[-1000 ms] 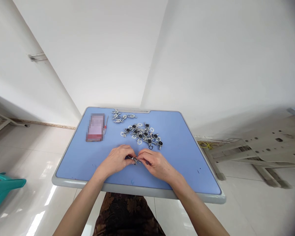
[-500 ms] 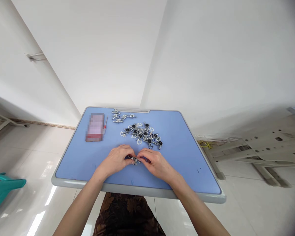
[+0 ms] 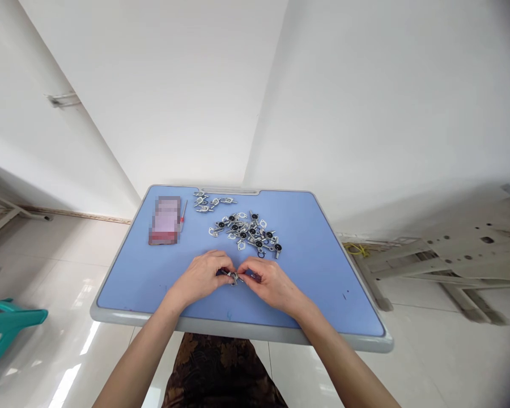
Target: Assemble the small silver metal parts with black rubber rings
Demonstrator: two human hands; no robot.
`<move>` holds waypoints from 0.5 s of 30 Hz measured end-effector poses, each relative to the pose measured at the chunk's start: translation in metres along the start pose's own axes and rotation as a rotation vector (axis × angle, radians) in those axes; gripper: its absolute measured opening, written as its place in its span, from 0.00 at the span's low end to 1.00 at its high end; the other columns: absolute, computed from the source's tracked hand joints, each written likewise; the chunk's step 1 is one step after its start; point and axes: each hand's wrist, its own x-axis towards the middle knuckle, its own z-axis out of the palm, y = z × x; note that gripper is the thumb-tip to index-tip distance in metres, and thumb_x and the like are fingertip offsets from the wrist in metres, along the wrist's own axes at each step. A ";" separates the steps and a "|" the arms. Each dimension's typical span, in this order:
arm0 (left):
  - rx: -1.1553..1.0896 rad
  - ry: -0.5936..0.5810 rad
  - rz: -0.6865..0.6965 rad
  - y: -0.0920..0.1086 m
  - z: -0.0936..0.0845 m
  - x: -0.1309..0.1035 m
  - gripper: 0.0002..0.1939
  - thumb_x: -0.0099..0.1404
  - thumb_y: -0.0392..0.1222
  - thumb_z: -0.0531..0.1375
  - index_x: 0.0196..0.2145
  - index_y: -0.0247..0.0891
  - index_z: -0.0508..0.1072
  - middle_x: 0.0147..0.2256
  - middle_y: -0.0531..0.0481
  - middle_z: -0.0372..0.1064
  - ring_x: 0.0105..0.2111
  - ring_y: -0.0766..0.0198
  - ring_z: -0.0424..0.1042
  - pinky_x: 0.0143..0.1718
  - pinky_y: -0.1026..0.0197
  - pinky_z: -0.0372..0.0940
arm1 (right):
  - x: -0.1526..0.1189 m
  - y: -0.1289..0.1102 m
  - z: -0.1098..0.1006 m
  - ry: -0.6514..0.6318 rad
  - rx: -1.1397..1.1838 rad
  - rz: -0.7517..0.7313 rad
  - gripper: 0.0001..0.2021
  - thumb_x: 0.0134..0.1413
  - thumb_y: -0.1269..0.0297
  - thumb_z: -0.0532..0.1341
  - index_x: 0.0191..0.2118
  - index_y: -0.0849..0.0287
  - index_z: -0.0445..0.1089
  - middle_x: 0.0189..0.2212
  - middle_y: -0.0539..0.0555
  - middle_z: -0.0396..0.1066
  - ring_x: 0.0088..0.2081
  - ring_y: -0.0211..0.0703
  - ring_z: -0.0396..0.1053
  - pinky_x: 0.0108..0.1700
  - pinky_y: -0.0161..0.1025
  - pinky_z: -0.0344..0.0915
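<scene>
Head view: 2 hands (image 3: 204,276) (image 3: 272,283) still pinching metal part (image 3: 234,279)

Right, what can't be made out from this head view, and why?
In the head view:
Metal part: partly hidden by left hand and right hand.
Pile of parts: too small, overlapping to count exactly.
Rectangular item: pixelated, details lost.
Teal stool: cut off by left edge.

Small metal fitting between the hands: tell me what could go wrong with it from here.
The small metal fitting sits at the fingertips of the left hand and right hand, so it could slip from the grip. The loose black ring lies just beyond the right hand, which might brush it aside.
</scene>
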 end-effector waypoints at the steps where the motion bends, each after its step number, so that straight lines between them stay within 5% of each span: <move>1: -0.001 0.002 0.001 0.000 0.000 0.000 0.02 0.61 0.39 0.60 0.33 0.42 0.73 0.35 0.54 0.70 0.39 0.62 0.68 0.39 0.62 0.60 | 0.000 0.000 -0.001 -0.008 0.011 0.005 0.06 0.55 0.73 0.57 0.33 0.58 0.70 0.28 0.50 0.71 0.26 0.35 0.65 0.29 0.33 0.60; 15: 0.002 -0.002 -0.005 0.000 0.001 0.001 0.03 0.61 0.39 0.60 0.34 0.42 0.73 0.35 0.54 0.71 0.40 0.61 0.68 0.39 0.62 0.60 | -0.001 0.006 0.003 0.031 -0.086 -0.123 0.09 0.59 0.72 0.55 0.35 0.57 0.72 0.31 0.53 0.73 0.30 0.38 0.69 0.31 0.35 0.63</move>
